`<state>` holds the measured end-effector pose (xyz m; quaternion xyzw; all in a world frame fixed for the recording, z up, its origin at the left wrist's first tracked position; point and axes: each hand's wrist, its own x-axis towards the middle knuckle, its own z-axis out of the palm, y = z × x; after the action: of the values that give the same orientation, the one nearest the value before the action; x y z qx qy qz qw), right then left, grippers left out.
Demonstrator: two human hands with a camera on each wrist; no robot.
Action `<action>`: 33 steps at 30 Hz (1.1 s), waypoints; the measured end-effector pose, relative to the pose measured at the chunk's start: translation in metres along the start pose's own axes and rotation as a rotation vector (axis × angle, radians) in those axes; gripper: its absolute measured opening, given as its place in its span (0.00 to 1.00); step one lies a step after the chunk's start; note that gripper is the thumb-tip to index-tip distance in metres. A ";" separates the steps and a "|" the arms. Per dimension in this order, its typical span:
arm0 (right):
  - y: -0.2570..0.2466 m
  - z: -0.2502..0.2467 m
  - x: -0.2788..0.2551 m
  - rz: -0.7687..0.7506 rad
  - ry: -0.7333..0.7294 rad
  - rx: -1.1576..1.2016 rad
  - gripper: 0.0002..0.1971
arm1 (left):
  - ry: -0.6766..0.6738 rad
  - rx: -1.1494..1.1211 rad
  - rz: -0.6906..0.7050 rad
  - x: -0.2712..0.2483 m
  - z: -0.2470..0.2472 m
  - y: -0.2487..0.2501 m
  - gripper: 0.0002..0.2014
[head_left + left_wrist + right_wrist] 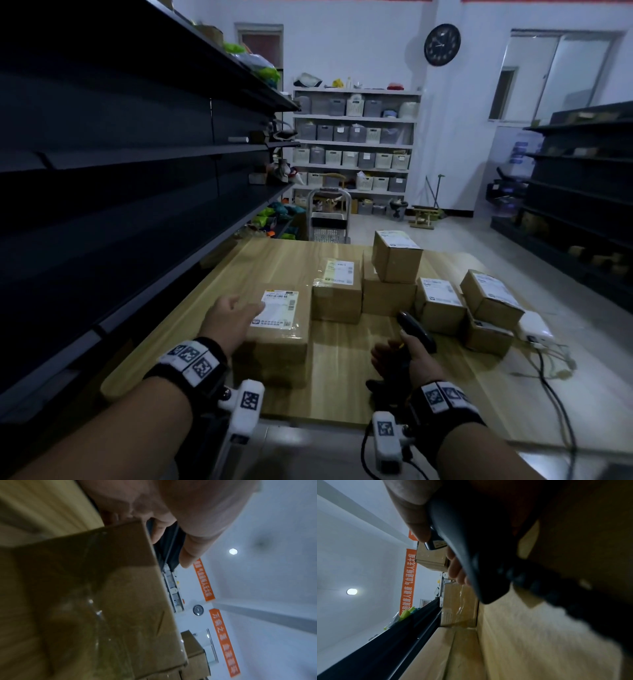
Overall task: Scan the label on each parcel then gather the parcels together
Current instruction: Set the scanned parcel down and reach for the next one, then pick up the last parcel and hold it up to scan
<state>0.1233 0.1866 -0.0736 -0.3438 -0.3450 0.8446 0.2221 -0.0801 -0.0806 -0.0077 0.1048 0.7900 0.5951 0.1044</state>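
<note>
Several brown cardboard parcels with white labels stand on the wooden table (342,394). My left hand (236,317) rests flat on top of the nearest, largest parcel (274,342), its fingers reaching onto the label (279,308). In the left wrist view that parcel (102,601) fills the frame, with my fingers (163,531) at its top edge. My right hand (407,356) grips a black handheld scanner (416,329), whose head points toward the parcels. Its dark handle (471,547) fills the right wrist view. A mid parcel (337,294), a two-high stack (394,267) and more parcels (442,305) sit behind.
Dark metal shelving (137,171) runs along the left of the table, and more shelving (582,192) stands at the right. A white device (534,329) with cables (548,377) lies at the table's right edge. A trolley (329,222) stands beyond the far edge.
</note>
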 end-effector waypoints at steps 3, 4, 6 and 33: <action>0.012 0.009 -0.010 0.025 -0.088 -0.078 0.17 | -0.110 -0.315 -0.180 -0.001 -0.001 -0.021 0.42; 0.016 0.016 -0.016 0.036 -0.117 -0.106 0.18 | -0.147 -0.363 -0.198 -0.004 -0.001 -0.024 0.37; 0.024 0.033 -0.024 0.036 -0.180 -0.139 0.22 | -0.189 -0.363 -0.221 -0.009 0.000 -0.029 0.27; -0.017 0.115 -0.083 -0.245 -0.180 -0.594 0.08 | -0.172 -0.672 -0.013 -0.013 0.011 -0.062 0.57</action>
<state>0.0961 0.0977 0.0352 -0.2735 -0.6332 0.7012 0.1804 -0.0667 -0.0914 -0.0701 0.1091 0.5387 0.8104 0.2030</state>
